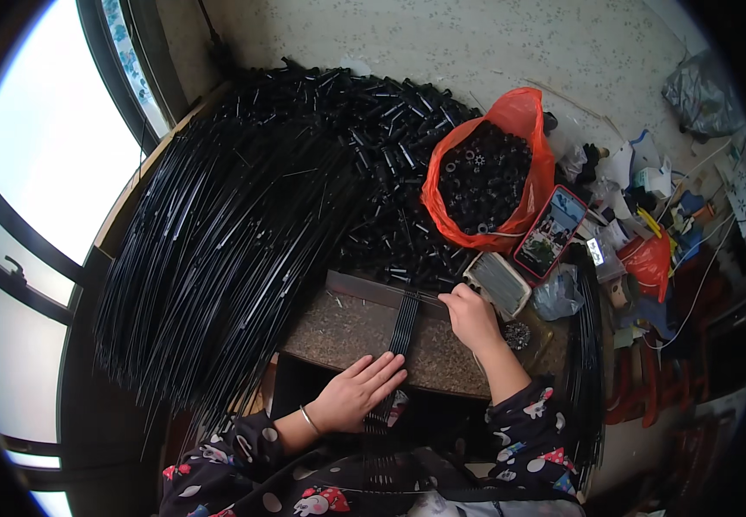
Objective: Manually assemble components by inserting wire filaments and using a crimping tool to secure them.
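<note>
My left hand (362, 389) lies with its fingers stretched out over a row of thin black rods (404, 326), pressing on their near part. The rods lie side by side across a brown speckled board (442, 349), their far ends at a dark metal strip (360, 289). At the strip's right end, my right hand (472, 319) is closed in a pinch. A thin, dark line runs left from its fingertips toward the rod ends; what the fingers hold is too small to make out.
Long black rods (218, 250) are heaped on the left, with a pile of short black tubular parts (390, 129) behind. A red plastic bag (433, 194) holds small black pieces. Beside it are a phone (550, 231), a rectangular container (498, 284) and a clear plastic bag (558, 295).
</note>
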### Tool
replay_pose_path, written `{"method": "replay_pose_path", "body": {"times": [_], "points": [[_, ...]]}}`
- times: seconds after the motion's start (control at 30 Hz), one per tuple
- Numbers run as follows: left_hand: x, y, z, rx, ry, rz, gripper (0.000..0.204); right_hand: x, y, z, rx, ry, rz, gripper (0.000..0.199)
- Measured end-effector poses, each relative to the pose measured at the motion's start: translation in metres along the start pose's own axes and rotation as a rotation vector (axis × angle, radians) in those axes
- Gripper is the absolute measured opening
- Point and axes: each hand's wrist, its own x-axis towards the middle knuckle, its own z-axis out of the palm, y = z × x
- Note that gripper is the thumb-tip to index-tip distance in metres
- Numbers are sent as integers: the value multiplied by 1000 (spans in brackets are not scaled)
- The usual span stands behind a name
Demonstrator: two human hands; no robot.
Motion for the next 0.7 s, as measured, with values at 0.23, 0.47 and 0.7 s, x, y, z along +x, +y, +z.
{"method": "replay_pose_path", "body": {"times": [0.23,0.47,0.7], "points": [[1,-2,-1,-6,5,-5,84,4,1,0,13,-28,-3,17],[1,-3,-2,6,-31,6,84,12,-3,4,-41,-75,40,17],[-1,-3,0,-21,-12,5,89,23,-5,6,-37,-136,4,10]]}}
